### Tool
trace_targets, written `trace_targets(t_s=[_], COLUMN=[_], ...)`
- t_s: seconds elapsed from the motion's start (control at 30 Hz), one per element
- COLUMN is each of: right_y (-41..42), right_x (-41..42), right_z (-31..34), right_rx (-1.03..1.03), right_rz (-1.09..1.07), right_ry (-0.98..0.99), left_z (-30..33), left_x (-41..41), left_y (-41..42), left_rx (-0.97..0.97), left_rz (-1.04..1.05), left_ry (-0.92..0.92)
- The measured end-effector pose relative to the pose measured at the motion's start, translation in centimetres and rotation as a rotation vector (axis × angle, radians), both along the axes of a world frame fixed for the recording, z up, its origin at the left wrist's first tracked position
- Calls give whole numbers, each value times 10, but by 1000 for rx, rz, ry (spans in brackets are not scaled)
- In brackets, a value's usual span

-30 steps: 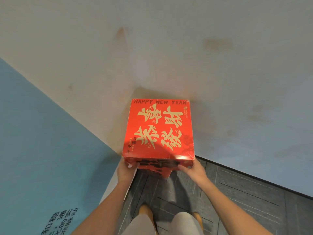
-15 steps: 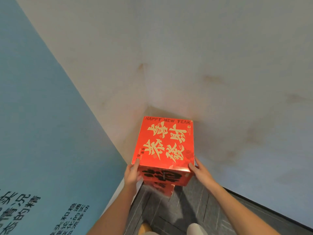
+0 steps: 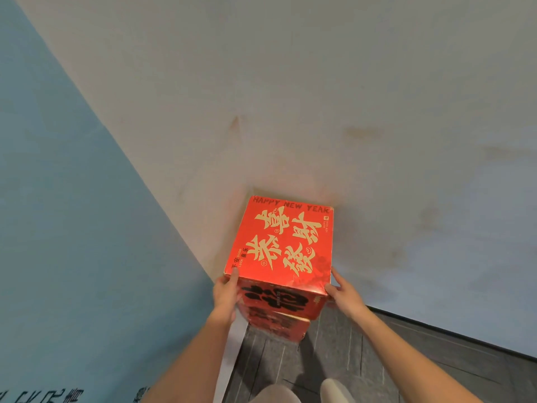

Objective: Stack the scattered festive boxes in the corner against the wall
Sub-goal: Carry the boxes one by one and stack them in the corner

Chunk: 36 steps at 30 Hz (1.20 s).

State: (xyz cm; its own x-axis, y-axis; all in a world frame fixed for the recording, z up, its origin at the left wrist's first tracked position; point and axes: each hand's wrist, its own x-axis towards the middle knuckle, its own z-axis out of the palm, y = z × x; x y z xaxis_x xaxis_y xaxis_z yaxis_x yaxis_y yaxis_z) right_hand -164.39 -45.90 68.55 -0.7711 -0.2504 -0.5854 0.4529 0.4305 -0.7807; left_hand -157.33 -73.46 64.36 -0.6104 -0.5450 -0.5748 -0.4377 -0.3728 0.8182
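A red festive box (image 3: pixel 282 245) with gold characters and "HAPPY NEW YEAR" on its lid sits on top of a second red box (image 3: pixel 283 327) in the corner, close against both walls. Only the front face of the lower box shows. My left hand (image 3: pixel 226 298) grips the top box at its near left corner, thumb at the lid's edge. My right hand (image 3: pixel 344 295) holds the near right corner, thumb up along the side.
A white wall (image 3: pixel 290 97) meets a blue panel with black writing (image 3: pixel 72 228) at the corner. A black baseboard (image 3: pixel 436 330) runs along the right wall above the grey tiled floor (image 3: pixel 348 359). My legs (image 3: pixel 334 391) show at the bottom edge.
The top box has come down from my raised hands onto the lower box in the corner. My hands have shifted from under its near edge to its two near corners.
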Motion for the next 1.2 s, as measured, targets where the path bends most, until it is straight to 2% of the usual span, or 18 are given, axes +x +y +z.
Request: trace_targets(t_s=[0.47, 0.8, 0.9, 1.07, 1.2], right_y=[-20, -13, -12, -16, -20], right_x=[8, 6, 7, 4, -10], right_z=[-5, -8, -11, 5, 15], right_rx=[-29, -30, 37, 293, 401], right_rz=[-70, -52, -12, 208, 276], right_ry=[-25, -31, 5, 185, 324], left_z=[-15, -57, -48, -35, 12], left_x=[-12, -1, 2, 1, 6], left_y=[-27, -42, -39, -37, -21], left_rx=[-6, -38, -62, -136, -271], left_rz=[-1, -2, -19, -91, -165], left_ry=[-64, -167, -179, -204, -239])
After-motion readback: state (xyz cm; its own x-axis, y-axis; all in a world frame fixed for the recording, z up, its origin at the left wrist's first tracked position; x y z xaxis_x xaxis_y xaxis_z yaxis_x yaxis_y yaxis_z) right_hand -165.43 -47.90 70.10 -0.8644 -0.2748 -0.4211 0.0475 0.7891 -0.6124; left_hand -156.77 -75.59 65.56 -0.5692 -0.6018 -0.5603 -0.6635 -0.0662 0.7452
